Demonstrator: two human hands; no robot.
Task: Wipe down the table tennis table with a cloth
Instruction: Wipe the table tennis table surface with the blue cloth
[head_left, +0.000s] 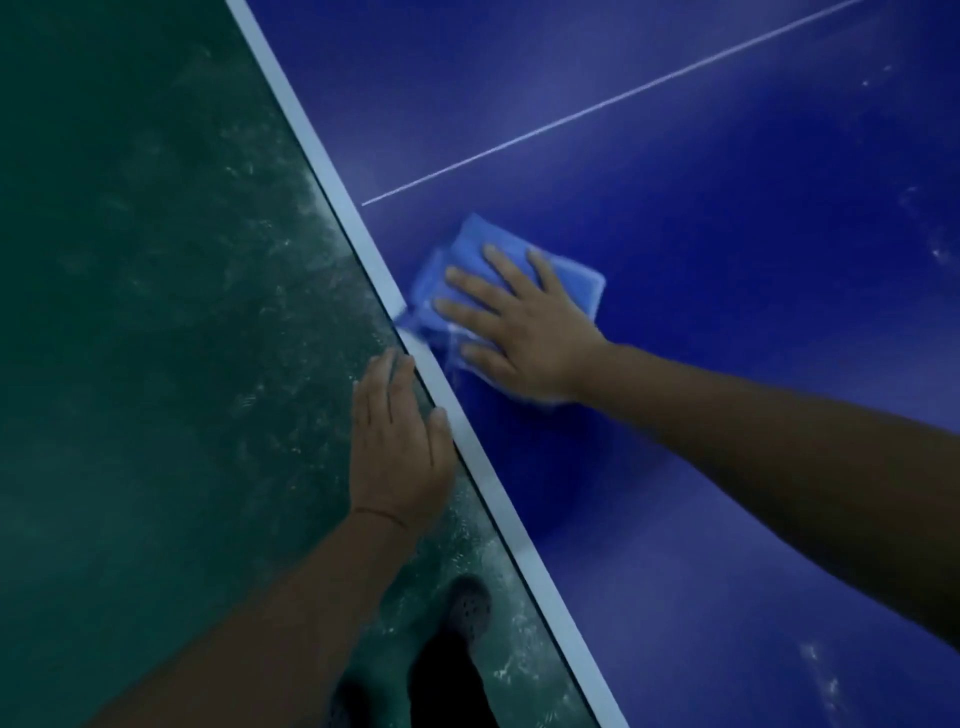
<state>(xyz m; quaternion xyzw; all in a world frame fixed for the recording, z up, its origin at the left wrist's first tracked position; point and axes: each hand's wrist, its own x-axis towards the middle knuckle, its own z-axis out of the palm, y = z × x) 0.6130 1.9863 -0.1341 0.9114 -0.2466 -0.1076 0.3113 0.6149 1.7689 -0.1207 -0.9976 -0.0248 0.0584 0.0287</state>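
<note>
Right hand (524, 325) flat, fingers spread wide, pressing the blue cloth (566, 278) onto the blue table (727, 218), just inside the white edge band (322, 166). Cloth folded into a pad; its corner nearest the left hand touches that band. Left hand (397, 447) fingers straight and together, thumb against the table's edge, holding nothing; whether it bears weight there I cannot tell.

Progress, as a judgement: wiping is under way at the table edge. Pale smudges show on the surface beyond the right forearm (940, 249) and near the right elbow (826, 680), so those patches look not yet wiped. The area between cloth and thin white centre line (597, 111) looks clean, though dim light makes this uncertain.

Count: 1 cloth, 1 table, 2 hands, 1 shoe (467, 605) visible on the green floor (130, 312) below the left wrist.
</note>
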